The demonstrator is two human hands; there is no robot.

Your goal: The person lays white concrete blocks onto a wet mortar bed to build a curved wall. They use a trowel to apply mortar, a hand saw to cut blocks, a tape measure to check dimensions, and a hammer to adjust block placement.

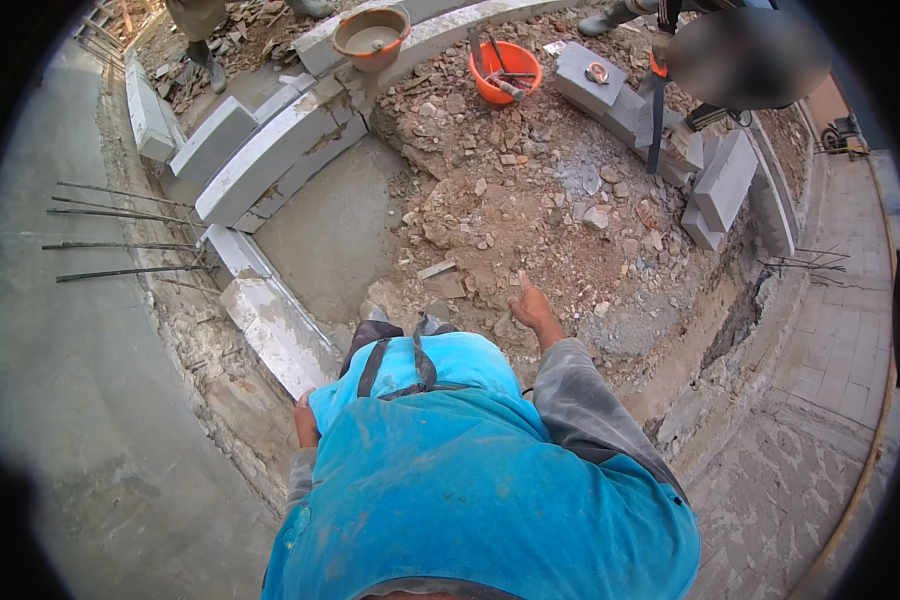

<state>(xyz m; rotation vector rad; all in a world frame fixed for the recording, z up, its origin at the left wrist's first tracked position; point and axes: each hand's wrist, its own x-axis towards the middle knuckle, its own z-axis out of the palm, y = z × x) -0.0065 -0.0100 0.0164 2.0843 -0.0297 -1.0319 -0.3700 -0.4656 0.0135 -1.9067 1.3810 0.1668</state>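
Now a pale block (278,338) lies near left hand (307,421), rubble (560,215) below right hand (534,308).

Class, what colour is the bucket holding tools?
The bucket is bright orange, seen best in the head view.

R hand (534,308): free room over rubble (560,230); block wall (275,330) prob. hems L hand (306,422).

Tools (507,87) in orange bucket (485,93)
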